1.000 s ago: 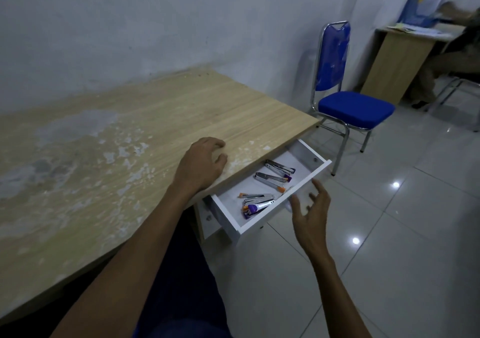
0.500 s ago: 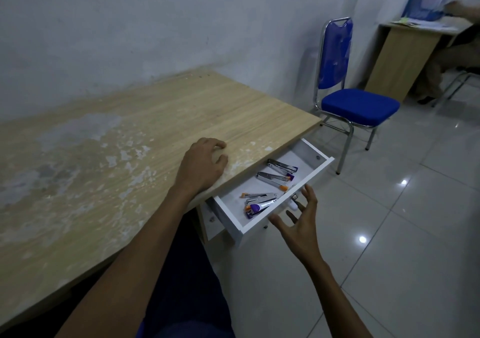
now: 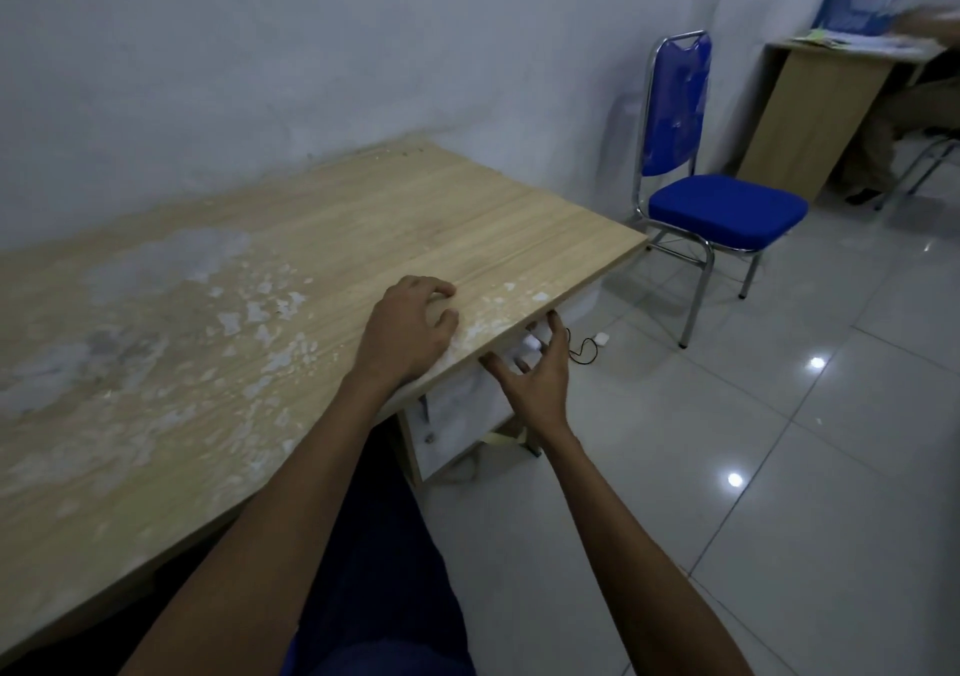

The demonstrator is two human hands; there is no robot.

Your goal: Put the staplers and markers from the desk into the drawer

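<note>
Drawer [image 3: 470, 405] pushed shut since a second ago.
Right hand [image 3: 535, 379], fingers spread, presses its front; left hand [image 3: 408, 335] rests loosely curled on bare bench [image 3: 363, 238]. Staplers, markers now hidden inside; task looks finished.

1. Your drawer [image 3: 467, 410] is white-fronted and sits pushed in under the right end of the desk [image 3: 322, 280], its face blurred
2. Your desk is light wood grain, its top worn with pale flaking patches
3. You cannot see any staplers or markers; the drawer's inside is hidden from your view
</note>
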